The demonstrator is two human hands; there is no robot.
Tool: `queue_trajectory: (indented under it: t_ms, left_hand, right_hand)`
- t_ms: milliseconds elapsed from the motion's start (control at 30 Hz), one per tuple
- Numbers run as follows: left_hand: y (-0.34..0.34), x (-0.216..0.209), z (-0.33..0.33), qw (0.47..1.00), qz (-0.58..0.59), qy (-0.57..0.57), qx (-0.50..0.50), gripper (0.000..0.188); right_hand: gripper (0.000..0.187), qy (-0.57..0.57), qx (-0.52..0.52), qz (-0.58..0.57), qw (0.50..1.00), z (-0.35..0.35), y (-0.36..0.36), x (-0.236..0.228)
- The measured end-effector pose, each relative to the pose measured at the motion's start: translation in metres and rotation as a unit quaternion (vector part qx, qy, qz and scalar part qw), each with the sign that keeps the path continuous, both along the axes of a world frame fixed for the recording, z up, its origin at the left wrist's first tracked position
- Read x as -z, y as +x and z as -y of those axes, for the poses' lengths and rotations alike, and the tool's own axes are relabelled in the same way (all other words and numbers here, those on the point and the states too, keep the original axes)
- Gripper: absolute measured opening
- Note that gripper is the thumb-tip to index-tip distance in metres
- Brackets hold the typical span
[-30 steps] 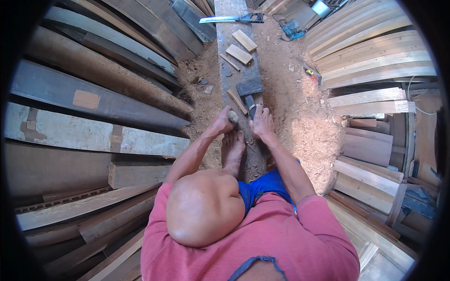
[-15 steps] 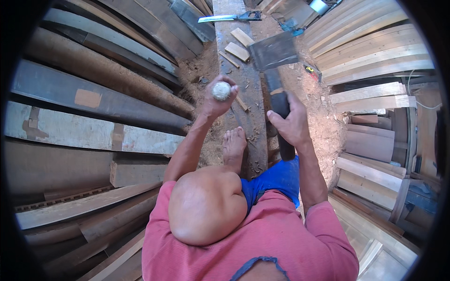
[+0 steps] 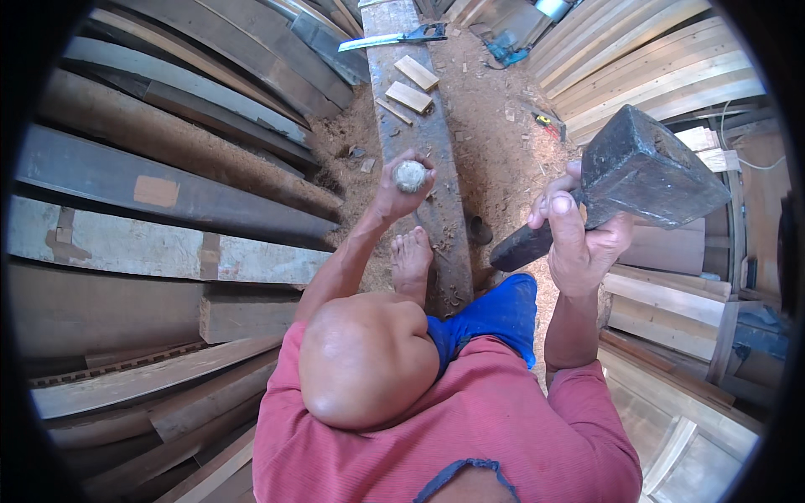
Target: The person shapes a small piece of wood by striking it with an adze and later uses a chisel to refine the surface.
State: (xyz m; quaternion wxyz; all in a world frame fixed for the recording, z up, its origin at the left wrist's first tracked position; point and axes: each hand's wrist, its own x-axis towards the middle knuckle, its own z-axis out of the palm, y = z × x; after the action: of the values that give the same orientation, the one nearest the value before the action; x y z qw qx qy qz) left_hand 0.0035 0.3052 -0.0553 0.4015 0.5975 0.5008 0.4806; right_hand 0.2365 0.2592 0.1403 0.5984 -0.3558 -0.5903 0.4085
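1. Stacked boards (image 3: 159, 159) line both sides of a sawdust-strewn floor (image 3: 499, 109), and a narrow plank surface (image 3: 444, 180) runs ahead from beneath the left grip.
2. The left forearm (image 3: 348, 251) reaches forward; the left grip (image 3: 392, 193) is clenched around a tool (image 3: 409, 176) with its round, pale end facing up. The tool's lower part is hidden.
3. The right grip (image 3: 584, 239) is raised, elbow bent, well to the right of the left one. It grasps the handle of a dark mallet (image 3: 650, 172), whose head sits above and right of the grip while the handle end slants down to its left.
4. Counted ahead of the left grip: two pale wood blocks (image 3: 409, 96), one thin stick (image 3: 394, 111) and, farther off, one saw (image 3: 394, 38). One bare foot (image 3: 411, 258) rests just behind that grip.
5. Half a second ago the mallet head was ahead of the right grip; now it has swung up and rightward. The left grip still clasps its tool, and the blocks remain on the surface.
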Motion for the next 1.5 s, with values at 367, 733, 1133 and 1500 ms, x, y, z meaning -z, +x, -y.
queue_trajectory:
  t_ms: [367, 733, 1133, 1500]
  left_hand:
    - [-0.007, 0.008, 0.006, 1.0, -0.002, 0.016, 0.023, 0.011]
    - [-0.008, 0.033, 0.017, 0.998, -0.053, 0.031, -0.007, 0.022]
    - [-0.004, 0.008, -0.005, 0.998, 0.04, -0.032, -0.048, 0.01]
    - [0.005, 0.016, 0.003, 0.996, 0.05, -0.063, -0.033, 0.008]
  right_hand:
    - [0.011, 0.106, 0.021, 0.008, 0.994, -0.017, -0.027, 0.008]
    - [0.029, -0.052, -0.108, 0.402, 0.908, -0.037, -0.03, 0.072]
    - [0.019, -0.099, -0.075, 0.212, 0.969, -0.013, -0.017, 0.027]
    - [0.019, -0.129, -0.017, 0.164, 0.978, -0.008, -0.005, -0.009]
